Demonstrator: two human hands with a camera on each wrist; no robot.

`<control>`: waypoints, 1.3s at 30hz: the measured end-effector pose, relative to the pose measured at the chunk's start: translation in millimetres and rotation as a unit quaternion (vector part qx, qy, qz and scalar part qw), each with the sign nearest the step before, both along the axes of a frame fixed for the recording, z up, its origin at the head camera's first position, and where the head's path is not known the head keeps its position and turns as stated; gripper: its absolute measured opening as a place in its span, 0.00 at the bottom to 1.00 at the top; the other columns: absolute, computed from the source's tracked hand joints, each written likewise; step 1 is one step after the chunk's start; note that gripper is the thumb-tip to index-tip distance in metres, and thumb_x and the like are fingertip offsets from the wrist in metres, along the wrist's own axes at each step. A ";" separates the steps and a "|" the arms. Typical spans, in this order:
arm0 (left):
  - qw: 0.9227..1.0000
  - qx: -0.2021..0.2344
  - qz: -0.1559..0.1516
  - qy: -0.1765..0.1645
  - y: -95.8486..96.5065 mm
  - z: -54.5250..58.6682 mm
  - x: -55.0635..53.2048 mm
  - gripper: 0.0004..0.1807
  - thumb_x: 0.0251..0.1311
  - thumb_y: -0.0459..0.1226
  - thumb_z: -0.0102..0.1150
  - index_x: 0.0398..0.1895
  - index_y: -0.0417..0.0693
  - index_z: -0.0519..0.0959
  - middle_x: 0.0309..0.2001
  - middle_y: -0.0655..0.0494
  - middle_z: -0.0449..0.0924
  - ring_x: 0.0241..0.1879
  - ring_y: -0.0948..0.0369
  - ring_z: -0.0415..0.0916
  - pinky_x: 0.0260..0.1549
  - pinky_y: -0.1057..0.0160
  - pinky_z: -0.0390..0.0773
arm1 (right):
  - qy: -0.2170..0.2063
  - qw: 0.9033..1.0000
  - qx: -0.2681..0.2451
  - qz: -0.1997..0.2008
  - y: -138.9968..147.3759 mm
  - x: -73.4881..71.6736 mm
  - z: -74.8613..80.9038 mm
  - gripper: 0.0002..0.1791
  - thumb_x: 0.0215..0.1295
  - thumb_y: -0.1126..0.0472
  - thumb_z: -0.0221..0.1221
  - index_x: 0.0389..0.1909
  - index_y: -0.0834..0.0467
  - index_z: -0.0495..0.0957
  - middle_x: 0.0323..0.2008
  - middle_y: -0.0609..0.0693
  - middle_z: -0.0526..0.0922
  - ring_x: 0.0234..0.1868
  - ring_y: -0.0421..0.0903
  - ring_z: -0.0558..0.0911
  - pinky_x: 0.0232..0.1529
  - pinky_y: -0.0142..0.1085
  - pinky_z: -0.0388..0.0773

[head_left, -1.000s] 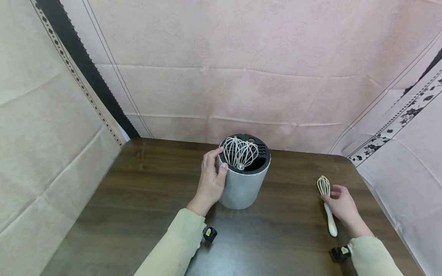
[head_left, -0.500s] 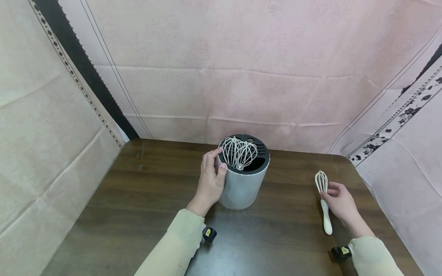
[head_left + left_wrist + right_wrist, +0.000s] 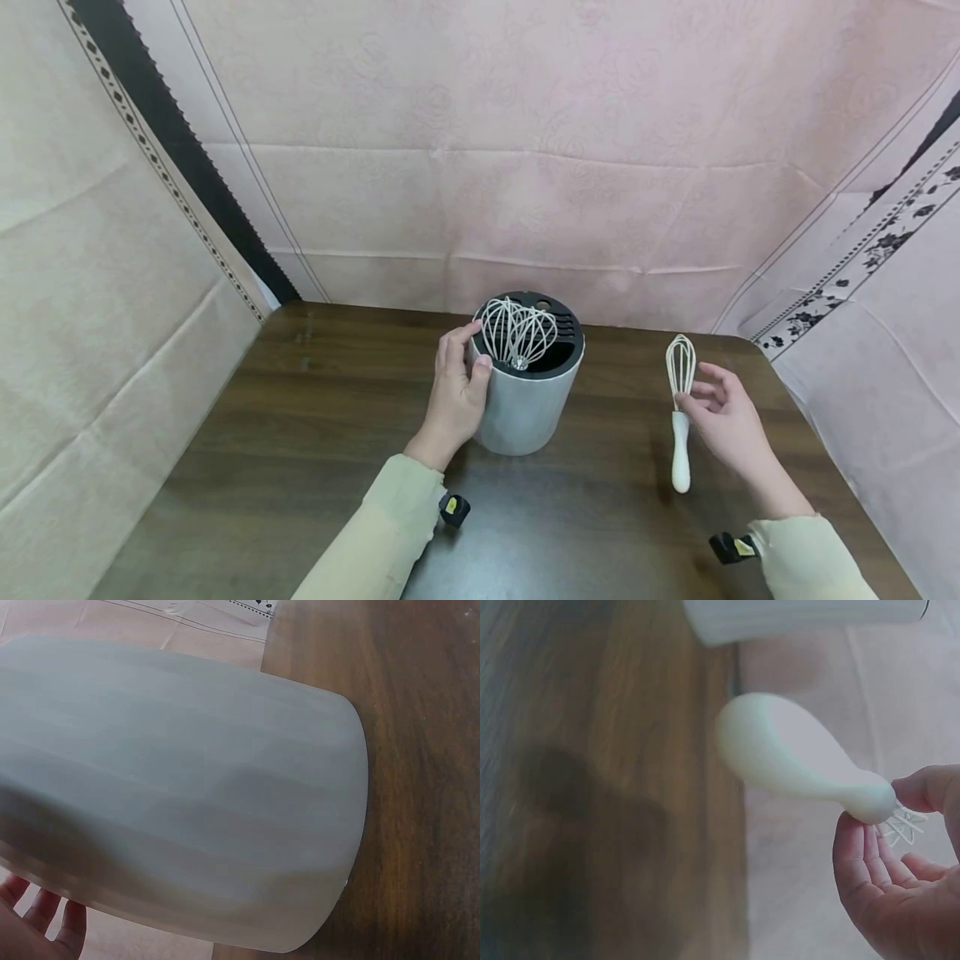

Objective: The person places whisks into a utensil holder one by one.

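A pale grey utensil holder [image 3: 528, 412] with a black slotted top [image 3: 567, 321] stands on the table. A larger whisk [image 3: 517, 333] sits in it, its white wire head above the top and its handle hidden inside. My left hand [image 3: 459, 385] grips the holder's left side, fingers at the rim and thumb in front. Over on the right, my right hand [image 3: 723, 412] pinches a small white whisk [image 3: 680, 450] where wires and handle meet. This whisk is raised above the table, wire head up and handle hanging down. The right wrist view shows its rounded handle [image 3: 787, 746] close up.
The dark brown wooden table [image 3: 337, 433] ends at the back against a pale pink cloth [image 3: 480, 208]. More pale cloth hangs on the left [image 3: 112, 333] and right [image 3: 892, 375]. A black wrist camera [image 3: 453, 508] is on my left wrist.
My right hand has lifted the small whisk off the table and carried it up and slightly left, turning it more upright. The left hand and the utensil holder have stayed in place.
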State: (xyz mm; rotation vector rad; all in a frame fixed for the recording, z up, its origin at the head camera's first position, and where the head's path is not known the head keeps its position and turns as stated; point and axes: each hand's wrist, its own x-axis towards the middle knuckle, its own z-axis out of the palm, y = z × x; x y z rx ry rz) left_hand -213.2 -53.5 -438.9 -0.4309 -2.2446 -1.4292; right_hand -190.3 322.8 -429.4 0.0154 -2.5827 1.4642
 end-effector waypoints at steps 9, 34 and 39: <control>1.000 0.001 0.000 -0.006 0.8 -0.5 0.1 0.25 0.71 0.51 0.37 0.70 0.63 0.56 0.65 0.55 0.56 0.64 0.61 0.55 0.60 0.51 0.65 | 0.052 0.998 -0.023 0.010 -23.5 10.3 20.1 0.37 0.65 0.63 0.60 0.70 0.62 0.52 0.48 0.56 0.78 0.38 0.35 0.82 0.32 0.29 0.78; 1.000 0.004 -0.001 0.002 0.6 0.1 1.1 0.25 0.71 0.51 0.37 0.70 0.62 0.55 0.66 0.54 0.55 0.64 0.60 0.55 0.61 0.50 0.64 | 0.224 0.919 -0.325 0.005 -71.8 29.2 76.3 0.33 0.58 0.81 0.57 0.64 0.63 0.62 0.48 0.62 0.72 0.41 0.47 0.79 0.39 0.32 0.80; 1.000 0.004 -0.002 -0.004 0.6 1.4 2.0 0.26 0.70 0.49 0.37 0.70 0.61 0.55 0.66 0.54 0.55 0.63 0.60 0.55 0.60 0.50 0.64 | 0.294 0.864 -0.408 -0.004 -84.7 25.3 87.2 0.33 0.57 0.80 0.58 0.63 0.65 0.60 0.48 0.65 0.70 0.39 0.51 0.77 0.36 0.34 0.80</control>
